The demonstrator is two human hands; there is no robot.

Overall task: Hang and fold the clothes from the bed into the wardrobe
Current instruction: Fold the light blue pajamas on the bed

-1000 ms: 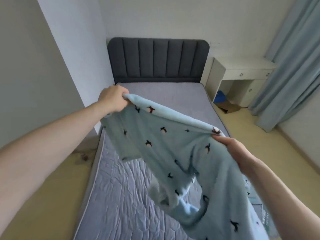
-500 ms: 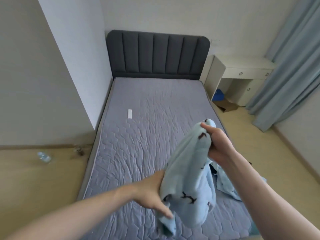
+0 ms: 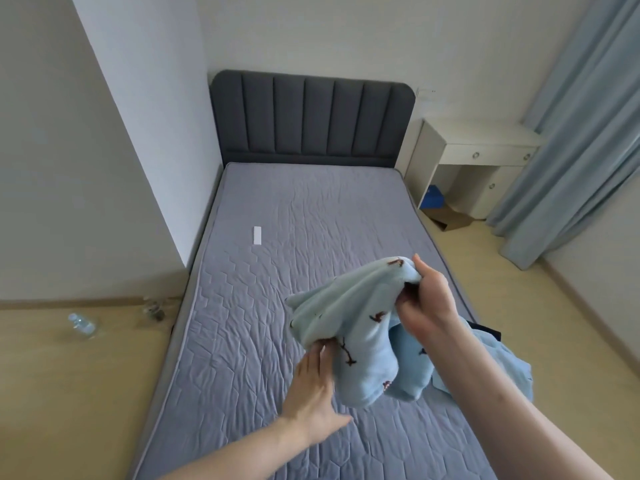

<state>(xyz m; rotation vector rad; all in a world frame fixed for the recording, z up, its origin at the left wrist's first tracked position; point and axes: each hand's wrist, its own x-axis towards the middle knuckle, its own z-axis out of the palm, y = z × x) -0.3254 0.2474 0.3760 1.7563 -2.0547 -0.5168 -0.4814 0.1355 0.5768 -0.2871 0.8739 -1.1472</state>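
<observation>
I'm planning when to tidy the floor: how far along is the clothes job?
Early. Nothing looks put away, and no wardrobe is in view. In hand: the right hand grips a bunched light blue patterned garment above the mattress, and the left hand touches its lower part with straight fingers. Left: folding it, storing it, plus another blue garment at the bed's right edge.

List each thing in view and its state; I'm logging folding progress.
Light blue bird-print fleece garment: bunched, held above the mattress.
Right hand: grips the garment's top.
Left hand: fingers straight, touching the garment's lower fold.
Grey quilted mattress: bare.
Second light blue garment: crumpled at the mattress's right edge.
Clear plastic bottle: lying on the floor.
</observation>
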